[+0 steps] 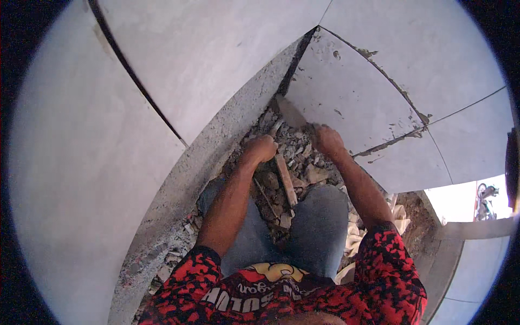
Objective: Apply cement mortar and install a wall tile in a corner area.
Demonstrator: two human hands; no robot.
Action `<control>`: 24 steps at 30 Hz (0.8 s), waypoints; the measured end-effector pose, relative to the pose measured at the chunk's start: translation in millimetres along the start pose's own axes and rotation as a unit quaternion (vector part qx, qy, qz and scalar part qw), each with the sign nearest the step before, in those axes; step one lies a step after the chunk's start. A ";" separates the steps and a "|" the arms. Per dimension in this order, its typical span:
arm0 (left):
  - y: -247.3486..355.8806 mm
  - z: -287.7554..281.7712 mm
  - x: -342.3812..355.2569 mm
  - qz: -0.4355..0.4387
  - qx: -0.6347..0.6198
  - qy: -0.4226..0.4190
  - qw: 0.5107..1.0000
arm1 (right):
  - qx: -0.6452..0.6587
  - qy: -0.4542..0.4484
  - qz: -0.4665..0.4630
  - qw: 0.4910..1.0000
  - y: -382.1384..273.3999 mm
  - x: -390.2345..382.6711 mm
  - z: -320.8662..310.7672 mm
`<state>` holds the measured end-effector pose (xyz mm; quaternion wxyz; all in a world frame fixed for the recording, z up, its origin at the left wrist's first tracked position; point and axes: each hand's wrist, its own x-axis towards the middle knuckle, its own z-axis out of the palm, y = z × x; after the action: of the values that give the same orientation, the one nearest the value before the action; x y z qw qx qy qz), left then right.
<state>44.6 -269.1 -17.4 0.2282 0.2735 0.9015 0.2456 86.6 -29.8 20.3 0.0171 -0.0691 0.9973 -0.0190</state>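
My right hand (pixel 327 141) is closed round the handle of a trowel (pixel 292 112). Its grey pointed blade reaches left and away, over the rubble beside the edge of the floor tile. Across from it, my left hand (pixel 261 149) is closed low over the rubble. A short pale piece (pixel 276 128) sticks out past its fingers; whether the hand grips it I cannot tell. Broken stones and mortar crumbs (pixel 298 149) fill the gap between the hands. A narrow wooden strip (pixel 285 181) lies on the rubble just nearer than my left hand.
Large pale tiles (pixel 368 97) with mortar-smeared joints spread at the right. A rough concrete edge (pixel 216 130) runs along the left, beside big pale panels (pixel 97 179). Beige crumpled sacking (pixel 355 235) lies right of my knees. A motorcycle (pixel 486 197) shows through an opening at far right.
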 end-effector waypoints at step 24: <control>17.5 -7.0 11.4 -0.102 -0.475 0.142 0.863 | 0.087 0.173 0.077 0.978 1.0 -68.7 -112.8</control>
<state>38.9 -251.6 -5.2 0.2237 0.0013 0.7215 0.6553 150.3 -15.3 135.0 -0.1478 0.0145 0.9821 -0.1161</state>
